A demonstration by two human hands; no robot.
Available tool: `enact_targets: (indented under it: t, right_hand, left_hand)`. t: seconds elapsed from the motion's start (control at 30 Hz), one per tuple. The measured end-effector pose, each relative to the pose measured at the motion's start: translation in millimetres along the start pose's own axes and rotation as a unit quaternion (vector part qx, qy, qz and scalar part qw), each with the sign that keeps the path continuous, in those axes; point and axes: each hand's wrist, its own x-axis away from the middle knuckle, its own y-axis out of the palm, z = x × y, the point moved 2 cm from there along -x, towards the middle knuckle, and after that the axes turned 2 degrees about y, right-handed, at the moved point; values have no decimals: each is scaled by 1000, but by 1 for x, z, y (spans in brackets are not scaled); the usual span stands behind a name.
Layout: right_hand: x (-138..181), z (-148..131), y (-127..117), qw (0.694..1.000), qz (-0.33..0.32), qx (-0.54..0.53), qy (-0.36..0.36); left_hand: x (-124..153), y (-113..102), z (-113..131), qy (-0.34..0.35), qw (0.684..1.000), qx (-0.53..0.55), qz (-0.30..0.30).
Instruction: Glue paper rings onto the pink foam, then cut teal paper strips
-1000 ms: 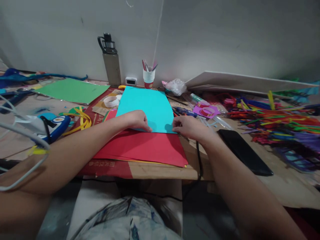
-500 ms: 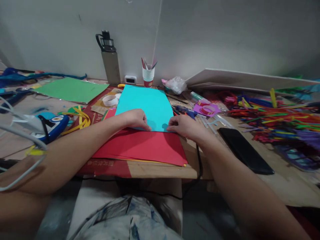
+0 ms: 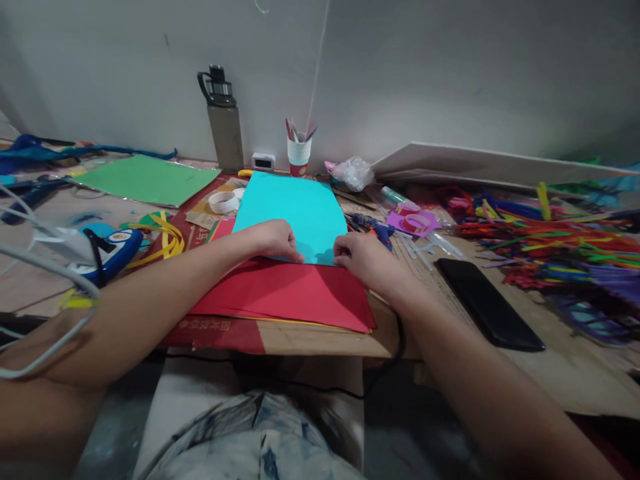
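A bright cyan sheet of paper (image 3: 293,207) lies on a stack of red sheets (image 3: 285,297) in front of me. Its near edge runs between my two hands. My left hand (image 3: 277,240) is closed at that edge, with thumb and fingers pinching the paper left of the middle. At the near right corner, my right hand (image 3: 363,257) pinches the same edge, fingers curled together. A yellowish edge shows beneath the red stack by the table's front. The fingertips' exact grip on the paper is partly hidden.
A black phone (image 3: 487,303) lies to the right, near colourful pipe cleaners (image 3: 565,233). Behind stand a water bottle (image 3: 225,133) and paper cups with pens (image 3: 299,153). Left are a green sheet (image 3: 150,179), tape rolls (image 3: 223,201), and white cables (image 3: 50,267) crossing my left forearm.
My right hand has shifted slightly left along the cyan sheet's near edge. The left hand stays at the edge, and the whole view has moved a little.
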Motion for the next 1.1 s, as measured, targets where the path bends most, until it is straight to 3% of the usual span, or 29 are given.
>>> enact_targets:
  t: [0.1, 0.23, 0.43, 0.6, 0.73, 0.87, 1.1]
  right_hand:
    - [2, -3, 5, 999, 1, -8, -34]
    - [1, 0, 7, 998, -31, -45, -34]
    - [3, 4, 7, 998, -27, -30, -44]
    - [3, -15, 16, 999, 18, 19, -41]
    - [-5, -36, 23, 998, 9, 22, -54]
    - [-9, -42, 20, 999, -25, -33, -34]
    - [-8, -39, 16, 998, -30, -46, -33]
  left_hand:
    - [2, -1, 2, -3, 1000, -1, -5]
    - [0, 0, 0, 3, 1000, 3, 0]
    - [-1, 2, -4, 6, 1000, 6, 9]
    - [-1, 1, 0, 8, 1000, -3, 2]
    - [1, 2, 1, 17, 1000, 10, 2]
    - [10, -6, -16, 62, 998, 3, -18]
    - [34, -29, -54, 44, 996, -2, -84]
